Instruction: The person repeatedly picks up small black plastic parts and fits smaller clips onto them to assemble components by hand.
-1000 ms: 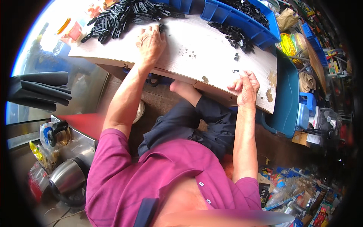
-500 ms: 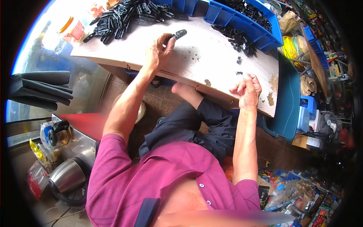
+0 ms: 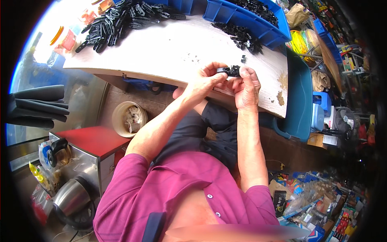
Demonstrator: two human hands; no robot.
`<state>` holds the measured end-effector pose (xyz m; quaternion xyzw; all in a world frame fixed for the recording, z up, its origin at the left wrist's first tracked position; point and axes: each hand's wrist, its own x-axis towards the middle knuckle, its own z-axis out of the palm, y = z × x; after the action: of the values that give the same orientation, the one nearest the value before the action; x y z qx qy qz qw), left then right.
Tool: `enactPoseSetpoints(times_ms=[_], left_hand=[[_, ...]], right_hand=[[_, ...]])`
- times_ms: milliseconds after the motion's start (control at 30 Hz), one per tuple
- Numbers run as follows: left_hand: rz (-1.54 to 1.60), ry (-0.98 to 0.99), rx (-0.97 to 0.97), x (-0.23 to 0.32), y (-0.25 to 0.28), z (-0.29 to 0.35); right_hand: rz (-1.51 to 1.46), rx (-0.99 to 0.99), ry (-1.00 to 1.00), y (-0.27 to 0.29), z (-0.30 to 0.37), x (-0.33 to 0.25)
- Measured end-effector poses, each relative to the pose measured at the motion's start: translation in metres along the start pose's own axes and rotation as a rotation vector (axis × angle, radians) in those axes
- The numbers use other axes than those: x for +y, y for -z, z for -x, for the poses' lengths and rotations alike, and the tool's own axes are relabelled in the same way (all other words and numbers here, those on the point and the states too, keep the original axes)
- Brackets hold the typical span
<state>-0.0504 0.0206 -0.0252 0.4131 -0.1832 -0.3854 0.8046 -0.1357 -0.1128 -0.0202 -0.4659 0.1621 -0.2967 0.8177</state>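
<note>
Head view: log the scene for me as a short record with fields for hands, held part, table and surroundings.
Left hand: pinching a dark part
Right hand: fingertips at the part's right end; exact grip unclear
Held part: black, elongated, above the table's near edge
Table, far left: pile of long black pieces
Table, right: heap of small black pieces beside a blue bin
Right of table: teal bin
Floor, left: pale bucket

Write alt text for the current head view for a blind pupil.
The left hand and right hand meet at a black part above a pale table. Beyond are a heap of long black pieces and a blue bin.
</note>
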Motion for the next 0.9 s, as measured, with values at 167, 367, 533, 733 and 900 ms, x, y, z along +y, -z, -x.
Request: enactPoseSetpoints(times_ms=[167,367,533,733,900], left_hand=[[0.009,0.067,0.005,0.0,-0.006,-0.005],[0.04,0.153,0.055,0.005,-0.006,-0.011],[0.029,0.166,0.099,0.009,-0.007,-0.015],[-0.011,0.197,0.18,0.007,-0.014,-0.024],[-0.006,0.128,0.203,0.005,-0.015,-0.022]], right_hand=[[0.004,-0.003,-0.051,0.002,-0.001,-0.004],[0.021,0.008,-0.064,0.002,-0.001,-0.003],[0.044,-0.008,-0.102,0.0,-0.006,-0.003],[0.099,0.011,-0.119,0.003,-0.005,-0.003],[0.311,0.005,-0.086,-0.001,-0.005,-0.007]])
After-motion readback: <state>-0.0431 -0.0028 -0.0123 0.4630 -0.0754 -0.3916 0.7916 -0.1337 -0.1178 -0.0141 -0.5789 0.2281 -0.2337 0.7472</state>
